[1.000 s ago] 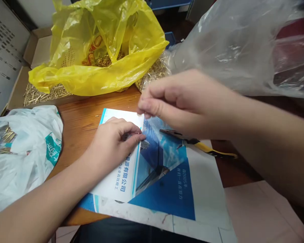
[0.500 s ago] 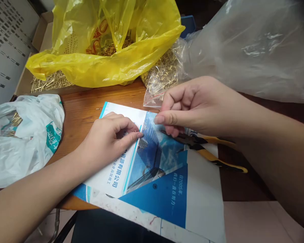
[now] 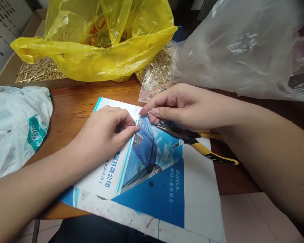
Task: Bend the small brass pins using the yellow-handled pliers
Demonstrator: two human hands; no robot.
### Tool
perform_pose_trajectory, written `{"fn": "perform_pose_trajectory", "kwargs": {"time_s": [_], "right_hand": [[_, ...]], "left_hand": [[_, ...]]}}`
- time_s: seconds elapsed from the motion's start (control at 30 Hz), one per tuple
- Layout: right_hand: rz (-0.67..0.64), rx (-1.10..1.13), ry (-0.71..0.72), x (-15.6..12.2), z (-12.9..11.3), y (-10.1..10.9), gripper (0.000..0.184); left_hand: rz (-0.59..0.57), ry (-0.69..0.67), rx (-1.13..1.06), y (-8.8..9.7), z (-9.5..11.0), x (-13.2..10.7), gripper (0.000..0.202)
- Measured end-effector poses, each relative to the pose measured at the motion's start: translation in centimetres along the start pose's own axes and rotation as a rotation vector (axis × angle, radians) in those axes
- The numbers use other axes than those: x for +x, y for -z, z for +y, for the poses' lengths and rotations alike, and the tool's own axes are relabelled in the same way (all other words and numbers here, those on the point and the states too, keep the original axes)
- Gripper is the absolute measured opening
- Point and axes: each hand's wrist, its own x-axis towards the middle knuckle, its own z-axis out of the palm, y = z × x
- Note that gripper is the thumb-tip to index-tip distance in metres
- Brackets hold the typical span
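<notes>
Hands meet over a printed blue-and-white brochure lying on the front of a wooden desk. The left hand rests curled on the sheet, fingertips pinched narrow around a tiny metal part too small to identify. The right hand pinches a thin brass pin between thumb and forefinger, just beside the left fingertips. Bringing pin and part together looks best done slowly, both hands braced on the paper. Yellow-handled pliers lie under the right wrist, toward the desk's right edge. Along the far edge, a yellow plastic bag sits over a cardboard tray of brass pins; a small clear bag holds more. A white bag lies at the left edge, a large clear bag at the far right corner.
</notes>
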Motion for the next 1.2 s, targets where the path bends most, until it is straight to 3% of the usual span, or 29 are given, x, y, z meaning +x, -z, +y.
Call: {"fn": "perform_pose_trajectory", "kwargs": {"time_s": [0.13,0.33,0.5,0.7,0.93,1.2], "right_hand": [[-0.001,0.112,-0.010,0.2,-0.1,-0.5,0.015],[0.047,-0.016,0.015,0.3,-1.0,-1.5,0.014],[0.100,0.142,0.000,0.6,-0.8,-2.2,0.004],[0.087,0.181,0.006,0.9,-0.3,-2.4,0.020],[0.098,0.078,0.073,0.9,-0.6,-2.5,0.026],[0.132,0.049,0.032,0.7,-0.6,-3.1,0.029]], "left_hand": [[-0.003,0.026,0.030,-0.2,0.3,0.1,0.016],[-0.008,0.051,0.046,-0.4,0.4,0.4,0.019],[-0.026,0.094,0.030,-0.4,0.4,0.6,0.021],[-0.082,0.165,-0.009,-0.4,0.6,1.1,0.025],[-0.057,0.186,-0.047,-0.5,0.6,1.0,0.029],[-0.059,0.203,-0.072,-0.6,0.4,1.0,0.027]]}}
